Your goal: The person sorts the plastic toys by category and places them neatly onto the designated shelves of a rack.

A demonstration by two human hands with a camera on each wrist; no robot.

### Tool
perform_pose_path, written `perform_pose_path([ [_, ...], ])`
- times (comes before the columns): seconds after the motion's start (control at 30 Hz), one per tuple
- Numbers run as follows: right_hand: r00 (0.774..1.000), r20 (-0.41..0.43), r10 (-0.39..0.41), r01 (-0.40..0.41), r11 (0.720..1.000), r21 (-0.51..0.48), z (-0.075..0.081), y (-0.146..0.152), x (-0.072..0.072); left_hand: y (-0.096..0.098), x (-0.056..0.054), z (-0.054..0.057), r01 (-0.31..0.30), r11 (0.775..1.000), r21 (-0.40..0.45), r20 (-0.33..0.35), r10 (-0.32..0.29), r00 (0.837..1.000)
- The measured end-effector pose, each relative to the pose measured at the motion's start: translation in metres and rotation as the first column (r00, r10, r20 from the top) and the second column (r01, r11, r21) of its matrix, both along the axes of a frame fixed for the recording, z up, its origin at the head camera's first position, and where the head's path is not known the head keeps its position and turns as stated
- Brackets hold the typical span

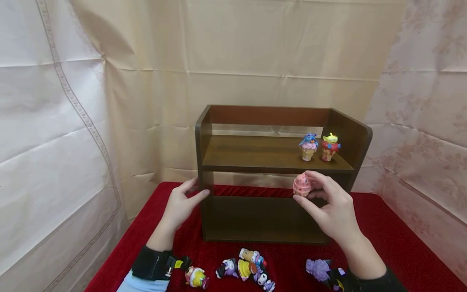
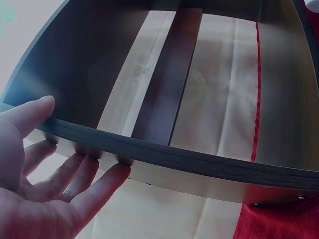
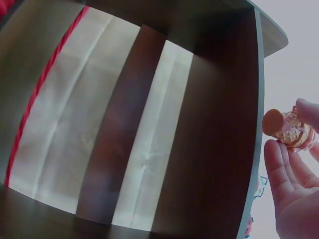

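Observation:
My right hand (image 1: 333, 207) pinches a pink ice-cream-cone figurine (image 1: 302, 185) between thumb and fingertips, in front of the upper board of a dark brown two-tier shelf (image 1: 251, 168). In the right wrist view, the figurine's round cone base (image 3: 273, 122) faces the shelf. My left hand (image 1: 182, 205) holds the shelf's left side panel, thumb at its front edge and fingertips on its outer face (image 2: 164, 174). On the upper board's right end stand a blue-topped cone figurine (image 1: 308, 147) and a red-and-yellow cone figurine (image 1: 330, 147).
On the red cloth (image 1: 146, 227) before the shelf lie several small figurines (image 1: 248, 267). A yellow-dressed one (image 1: 197, 278) lies by my left wrist, a purple one (image 1: 318, 269) near my right. Beige curtain (image 1: 273, 52) hangs behind.

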State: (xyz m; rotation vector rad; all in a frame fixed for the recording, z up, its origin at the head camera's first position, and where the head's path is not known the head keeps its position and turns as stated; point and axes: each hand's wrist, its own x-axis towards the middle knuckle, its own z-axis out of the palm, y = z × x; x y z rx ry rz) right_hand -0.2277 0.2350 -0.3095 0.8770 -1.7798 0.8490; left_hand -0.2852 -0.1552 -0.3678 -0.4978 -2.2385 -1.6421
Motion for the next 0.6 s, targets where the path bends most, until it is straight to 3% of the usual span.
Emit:
perform_pose_path([
  [0.3,0.993,0.063,-0.097,0.099,0.995,-0.022,0.024,0.001,-0.007,-0.001,0.000,-0.001,-0.015,1.000,-0.021,-0.001,0.015,1.000],
  [0.6,0.992,0.030,-0.120,0.121,0.992,-0.046,0.047,-0.004,-0.015,0.000,0.002,0.001,-0.011,1.000,-0.019,0.006,0.011,1.000],
])
